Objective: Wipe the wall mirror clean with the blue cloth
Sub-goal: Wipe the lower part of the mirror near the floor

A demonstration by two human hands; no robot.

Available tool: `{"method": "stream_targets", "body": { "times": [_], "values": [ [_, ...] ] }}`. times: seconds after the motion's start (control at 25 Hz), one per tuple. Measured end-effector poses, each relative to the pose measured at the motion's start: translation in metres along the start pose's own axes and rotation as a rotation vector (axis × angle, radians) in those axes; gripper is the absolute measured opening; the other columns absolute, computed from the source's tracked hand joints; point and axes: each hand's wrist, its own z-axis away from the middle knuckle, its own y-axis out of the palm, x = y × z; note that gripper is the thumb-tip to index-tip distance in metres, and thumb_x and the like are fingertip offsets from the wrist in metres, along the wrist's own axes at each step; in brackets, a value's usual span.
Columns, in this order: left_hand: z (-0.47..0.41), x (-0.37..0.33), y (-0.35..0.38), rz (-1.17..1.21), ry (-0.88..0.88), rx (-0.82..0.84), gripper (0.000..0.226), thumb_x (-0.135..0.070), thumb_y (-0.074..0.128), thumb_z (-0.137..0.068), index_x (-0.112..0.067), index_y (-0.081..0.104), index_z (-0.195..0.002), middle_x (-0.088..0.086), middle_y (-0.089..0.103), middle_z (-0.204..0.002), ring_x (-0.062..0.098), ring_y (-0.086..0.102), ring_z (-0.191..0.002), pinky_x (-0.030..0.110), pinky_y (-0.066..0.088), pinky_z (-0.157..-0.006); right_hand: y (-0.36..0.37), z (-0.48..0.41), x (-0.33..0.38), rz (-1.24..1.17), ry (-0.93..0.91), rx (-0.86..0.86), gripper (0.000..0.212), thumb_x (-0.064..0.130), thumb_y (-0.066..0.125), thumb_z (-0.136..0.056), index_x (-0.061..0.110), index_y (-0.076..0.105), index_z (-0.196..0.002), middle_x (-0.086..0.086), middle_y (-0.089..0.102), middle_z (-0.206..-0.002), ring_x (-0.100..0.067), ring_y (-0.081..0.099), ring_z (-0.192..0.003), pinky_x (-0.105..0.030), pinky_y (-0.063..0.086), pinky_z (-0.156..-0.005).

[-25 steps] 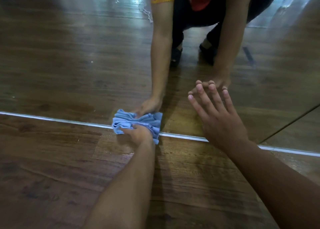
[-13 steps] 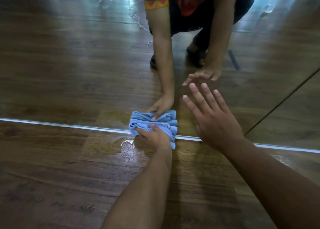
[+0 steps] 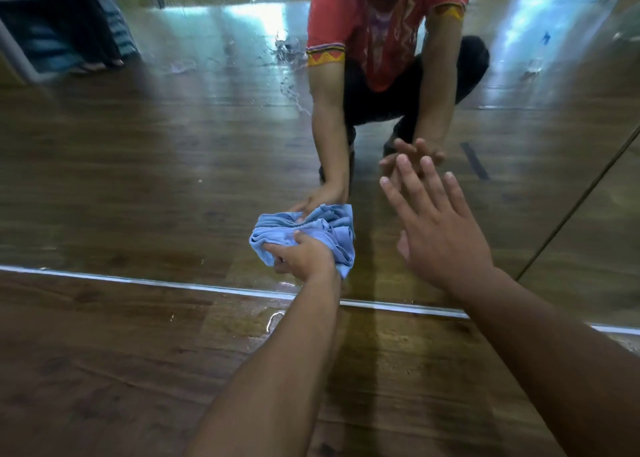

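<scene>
The wall mirror (image 3: 156,165) fills the upper part of the head view and meets the floor at a metal strip. Wet streaks and drops run down its glass near the top centre. My left hand (image 3: 303,257) grips a bunched blue cloth (image 3: 313,231) and presses it against the glass just above the strip. My right hand (image 3: 438,228) is held up to the right of the cloth with fingers straight and spread, close to the glass; whether it touches the glass I cannot tell.
The metal strip (image 3: 138,281) marks the mirror's bottom edge. A small puddle (image 3: 273,319) lies on the wooden floor (image 3: 104,370) just below the cloth. A dark seam (image 3: 581,197) between mirror panels runs diagonally at the right. A person's reflection crouches in the glass.
My left hand has carried the cloth from the bottom strip up onto the glass. The view has tilted upward, showing more of the mirror. My right hand stays spread beside it.
</scene>
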Motion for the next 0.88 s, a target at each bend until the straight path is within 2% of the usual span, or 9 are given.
{"method": "stream_targets", "body": {
  "times": [0.12, 0.24, 0.36, 0.56, 0.68, 0.76, 0.84, 0.88],
  "values": [
    [0.005, -0.04, -0.002, 0.044, 0.057, 0.003, 0.067, -0.017, 0.053, -0.102, -0.02, 0.019, -0.16, 0.023, 0.026, -0.152, 0.038, 0.053, -0.125, 0.028, 0.041, -0.098, -0.018, -0.025, -0.006, 0.011, 0.067, 0.005, 0.099, 0.023, 0.073, -0.074, 0.018, 0.026, -0.161, -0.012, 0.002, -0.171, -0.039, 0.005, -0.156, -0.06, 0.016, -0.123],
    [0.007, -0.079, -0.004, 0.067, 0.143, 0.008, 0.068, -0.018, 0.054, -0.101, -0.024, 0.02, -0.159, 0.02, 0.027, -0.153, 0.036, 0.052, -0.126, 0.034, 0.042, -0.104, -0.028, -0.036, -0.012, 0.021, 0.088, 0.082, 0.103, 0.026, 0.074, -0.077, 0.022, 0.018, -0.163, -0.009, -0.008, -0.171, -0.039, 0.0, -0.156, -0.061, 0.015, -0.122],
    [0.013, -0.121, -0.003, 0.062, 0.246, 0.008, 0.07, -0.019, 0.055, -0.1, -0.026, 0.019, -0.159, 0.018, 0.027, -0.152, 0.033, 0.047, -0.131, 0.033, 0.036, -0.108, -0.033, -0.035, -0.016, 0.006, 0.087, 0.162, 0.106, 0.03, 0.073, -0.08, 0.026, 0.008, -0.164, -0.005, -0.019, -0.17, -0.036, -0.008, -0.157, -0.062, 0.015, -0.121],
    [0.028, -0.178, 0.005, 0.042, 0.47, 0.008, 0.069, -0.016, 0.052, -0.099, -0.028, 0.021, -0.159, 0.011, 0.025, -0.153, 0.031, 0.044, -0.132, 0.034, 0.034, -0.112, -0.046, -0.038, -0.011, -0.065, 0.097, 0.288, 0.1, 0.035, 0.061, -0.09, 0.028, -0.006, -0.163, -0.002, -0.038, -0.162, -0.033, -0.025, -0.153, -0.058, 0.01, -0.124],
    [0.051, -0.212, 0.01, -0.025, 0.651, 0.034, 0.069, -0.011, 0.052, -0.099, -0.031, 0.023, -0.158, 0.007, 0.022, -0.158, 0.031, 0.04, -0.132, 0.03, 0.028, -0.109, -0.053, -0.036, -0.018, -0.1, 0.075, 0.372, 0.096, 0.038, 0.053, -0.096, 0.031, -0.018, -0.16, 0.001, -0.048, -0.156, -0.026, -0.039, -0.145, -0.056, 0.003, -0.125],
    [0.066, -0.23, 0.017, -0.13, 0.807, 0.03, 0.068, -0.011, 0.053, -0.098, -0.03, 0.025, -0.158, 0.007, 0.02, -0.159, 0.029, 0.035, -0.136, 0.027, 0.022, -0.106, -0.055, -0.035, -0.022, -0.123, 0.063, 0.403, 0.095, 0.039, 0.052, -0.097, 0.032, -0.019, -0.159, 0.002, -0.048, -0.155, -0.023, -0.039, -0.144, -0.055, 0.001, -0.125],
    [0.082, -0.235, 0.023, -0.222, 1.059, 0.059, 0.069, -0.013, 0.052, -0.094, -0.031, 0.029, -0.157, 0.009, 0.024, -0.159, 0.033, 0.037, -0.135, 0.035, 0.026, -0.112, -0.06, -0.034, -0.024, -0.141, 0.053, 0.417, 0.094, 0.039, 0.052, -0.097, 0.032, -0.019, -0.159, 0.003, -0.047, -0.155, -0.021, -0.037, -0.144, -0.054, 0.001, -0.125],
    [0.087, -0.23, 0.026, -0.325, 1.233, 0.078, 0.069, -0.015, 0.05, -0.091, -0.032, 0.031, -0.156, 0.01, 0.026, -0.159, 0.035, 0.039, -0.132, 0.041, 0.032, -0.11, -0.062, -0.034, -0.026, -0.145, 0.047, 0.423, 0.093, 0.038, 0.052, -0.098, 0.031, -0.018, -0.159, 0.004, -0.048, -0.155, -0.02, -0.037, -0.144, -0.054, 0.001, -0.125]
  ]
}}
